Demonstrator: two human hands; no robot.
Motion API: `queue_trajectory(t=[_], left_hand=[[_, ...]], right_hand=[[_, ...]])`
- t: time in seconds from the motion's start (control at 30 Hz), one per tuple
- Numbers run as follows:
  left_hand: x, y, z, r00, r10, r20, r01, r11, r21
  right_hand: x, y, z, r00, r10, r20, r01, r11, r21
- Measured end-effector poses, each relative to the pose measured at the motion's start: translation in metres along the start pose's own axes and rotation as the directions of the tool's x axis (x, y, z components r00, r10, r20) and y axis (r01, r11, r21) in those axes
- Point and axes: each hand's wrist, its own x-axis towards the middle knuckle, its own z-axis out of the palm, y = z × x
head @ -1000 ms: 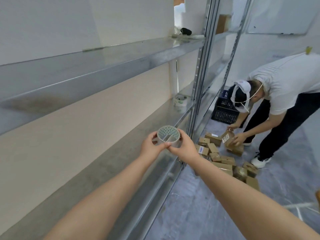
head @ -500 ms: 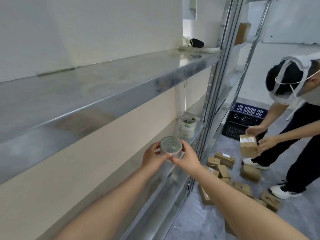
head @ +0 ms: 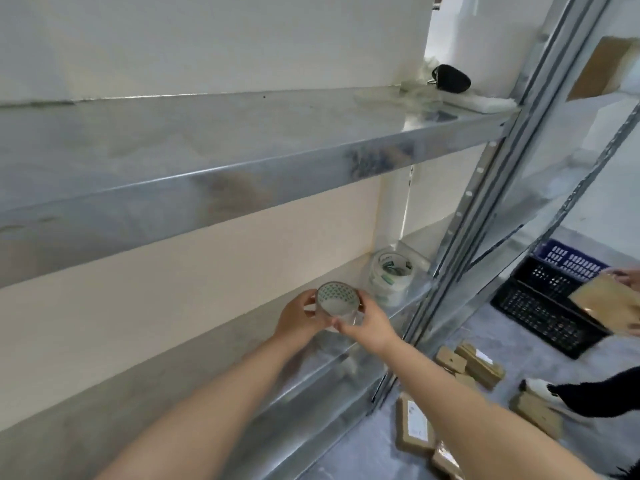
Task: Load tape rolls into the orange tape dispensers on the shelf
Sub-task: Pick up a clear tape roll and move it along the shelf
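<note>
Holding a clear tape roll with a green-patterned cardboard core [head: 337,299] above the lower galvanised steel shelf [head: 121,393], the left hand [head: 298,316] grips its far-left side and the right hand [head: 370,328] pinches its near edge. Over the last second both hands have carried it further along, toward the stack of clear tape rolls [head: 390,277] at the shelf's far end. No orange dispenser shows, so loading has probably not begun. Green print on the core and the stack is too small to read, as are the white labels on the brown cardboard boxes [head: 414,424] on the floor. At the right edge another person now lifts a tan cardboard parcel [head: 609,306].
</note>
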Motion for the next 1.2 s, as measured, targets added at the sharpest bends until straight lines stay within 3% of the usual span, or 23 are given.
queue_trajectory(t=[0.27,0.47,0.77,0.83,0.97,1.1,1.2], left_hand=[[0.012,0.008,0.044,0.968,-0.130,-0.215,0.107,0.988,-0.114],[0.000,-0.007,0.057,0.917,-0.217,-0.334,0.186,0.975,-0.122],[0.010,0.005,0.062,0.919,-0.129,-0.372,0.193,0.972,0.138],[0.022,0.016,0.066,0.932,-0.060,-0.357,0.144,0.966,0.213],[0.050,0.046,0.089,0.962,0.018,-0.271,0.059,0.960,0.275],[0.071,0.062,0.126,0.983,0.014,-0.184,0.025,0.978,0.208],[0.079,0.065,0.150,0.985,0.026,-0.168,-0.006,0.993,0.117]], right_hand=[[0.047,0.027,-0.028,0.971,-0.132,0.199,0.131,0.991,0.015],[0.059,0.046,-0.026,0.926,-0.136,0.353,0.143,0.990,0.005],[0.080,0.063,-0.029,0.854,-0.132,0.503,0.198,0.977,-0.080],[0.088,0.065,-0.040,0.866,-0.140,0.479,0.184,0.982,-0.047],[0.111,0.071,-0.079,0.919,-0.309,0.243,0.353,0.922,-0.162],[0.130,0.085,-0.126,0.965,-0.253,0.069,0.262,0.943,-0.205],[0.136,0.095,-0.149,0.967,-0.238,0.085,0.246,0.964,-0.101]])
